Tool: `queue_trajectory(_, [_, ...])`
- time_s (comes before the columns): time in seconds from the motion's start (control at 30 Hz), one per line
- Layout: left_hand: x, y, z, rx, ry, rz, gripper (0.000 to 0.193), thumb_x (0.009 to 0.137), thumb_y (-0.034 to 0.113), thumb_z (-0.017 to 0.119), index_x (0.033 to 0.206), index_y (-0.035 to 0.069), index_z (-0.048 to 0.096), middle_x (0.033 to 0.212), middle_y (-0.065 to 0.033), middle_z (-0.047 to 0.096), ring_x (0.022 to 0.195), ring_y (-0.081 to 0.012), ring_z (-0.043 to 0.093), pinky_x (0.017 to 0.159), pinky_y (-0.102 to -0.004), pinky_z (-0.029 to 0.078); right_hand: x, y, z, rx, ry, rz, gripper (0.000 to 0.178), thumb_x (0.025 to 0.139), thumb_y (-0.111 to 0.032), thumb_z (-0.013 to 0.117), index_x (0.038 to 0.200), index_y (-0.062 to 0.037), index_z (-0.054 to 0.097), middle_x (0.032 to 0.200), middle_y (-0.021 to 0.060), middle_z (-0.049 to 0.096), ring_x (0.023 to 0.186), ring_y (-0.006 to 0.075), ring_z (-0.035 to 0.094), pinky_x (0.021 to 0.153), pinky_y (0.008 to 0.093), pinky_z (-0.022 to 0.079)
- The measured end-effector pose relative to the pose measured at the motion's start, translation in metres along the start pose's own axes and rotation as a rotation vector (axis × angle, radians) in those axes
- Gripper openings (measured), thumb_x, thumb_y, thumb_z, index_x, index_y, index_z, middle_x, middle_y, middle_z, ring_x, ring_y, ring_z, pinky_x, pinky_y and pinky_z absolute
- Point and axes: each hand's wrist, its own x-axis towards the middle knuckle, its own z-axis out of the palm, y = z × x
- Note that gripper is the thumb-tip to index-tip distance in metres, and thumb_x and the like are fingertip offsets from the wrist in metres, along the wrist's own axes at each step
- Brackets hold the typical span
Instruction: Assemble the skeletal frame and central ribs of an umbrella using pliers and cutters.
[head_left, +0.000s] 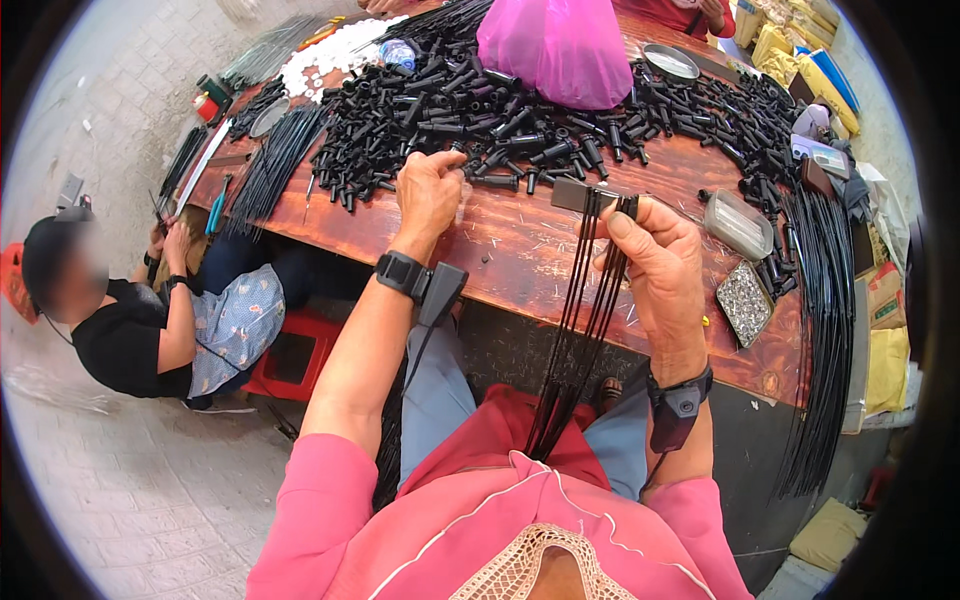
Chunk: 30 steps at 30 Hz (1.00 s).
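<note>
My left hand point(432, 195) reaches to the near edge of a heap of small black plastic tubes point(400, 120). Its fingers are curled together against the heap; whatever sits between the fingertips is hidden. In my right hand point(655, 250) is a bunch of thin black rods point(575, 330), gripped near the top between thumb and fingers. The rods slant down toward my lap, and black pieces cap some of their upper ends. Just beyond them lies a flat dark metal block point(572, 193) on the wooden table point(500, 255).
A pink plastic bag point(555, 55) stands on the heap. On the right are a clear plastic box point(738, 222), a tray of small metal parts point(745, 303) and long black rods point(820, 330). To the left, a person point(130, 330) sits near pliers point(217, 205) and more rods point(275, 165).
</note>
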Motion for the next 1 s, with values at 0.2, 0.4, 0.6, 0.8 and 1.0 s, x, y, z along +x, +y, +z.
queue_trajectory(0.2, [0.012,0.003,0.013,0.145,-0.101,0.010,0.023,0.076,0.015,0.066,0.096,0.011,0.076,0.093,-0.0197,0.068,0.089,-0.0357,0.066,0.079,-0.0422,0.052,-0.002,-0.001,-0.013,-0.018,-0.022,-0.026,0.012,0.091,-0.011,0.064,0.096,-0.0006,0.067,0.088,0.0075,0.070,0.070,0.0089,0.064,0.058,0.0229,0.054])
queue_trajectory(0.4, [0.010,0.001,0.007,0.225,-0.159,0.003,0.019,0.070,0.018,0.070,0.083,0.003,0.072,0.089,-0.0218,0.067,0.093,-0.0372,0.063,0.083,-0.0437,0.050,-0.010,-0.006,-0.011,-0.004,-0.013,-0.027,0.013,0.092,-0.011,0.065,0.097,-0.0004,0.067,0.088,0.0079,0.070,0.071,0.0088,0.065,0.058,0.0225,0.054])
queue_trajectory(0.6, [-0.005,0.004,-0.014,-0.284,-0.132,-0.252,0.015,0.071,0.011,0.072,0.070,-0.001,0.063,0.074,-0.0134,0.066,0.060,-0.0242,0.066,0.057,-0.0375,0.054,-0.020,-0.016,-0.010,-0.002,-0.013,-0.050,0.014,0.091,-0.013,0.065,0.098,-0.0001,0.067,0.088,0.0089,0.070,0.071,0.0091,0.065,0.059,0.0224,0.054])
queue_trajectory(0.8, [-0.026,0.064,-0.055,-1.325,-0.333,-0.314,0.011,0.085,0.006,0.063,0.093,0.001,0.058,0.077,-0.0106,0.065,0.062,-0.0216,0.065,0.058,-0.0367,0.057,-0.031,-0.026,0.011,0.040,-0.053,-0.070,0.014,0.089,-0.009,0.068,0.097,0.0021,0.068,0.082,0.0053,0.069,0.062,0.0073,0.060,0.056,0.0223,0.048])
queue_trajectory(1.0, [-0.038,0.137,-0.071,-1.650,-0.681,-0.124,0.017,0.091,0.012,0.055,0.103,0.000,0.058,0.088,-0.0116,0.063,0.080,-0.0261,0.064,0.080,-0.0456,0.055,-0.053,-0.035,0.033,-0.011,-0.081,-0.083,0.009,0.089,-0.007,0.068,0.093,0.0010,0.068,0.077,-0.0008,0.065,0.062,0.0022,0.055,0.053,0.0190,0.045])
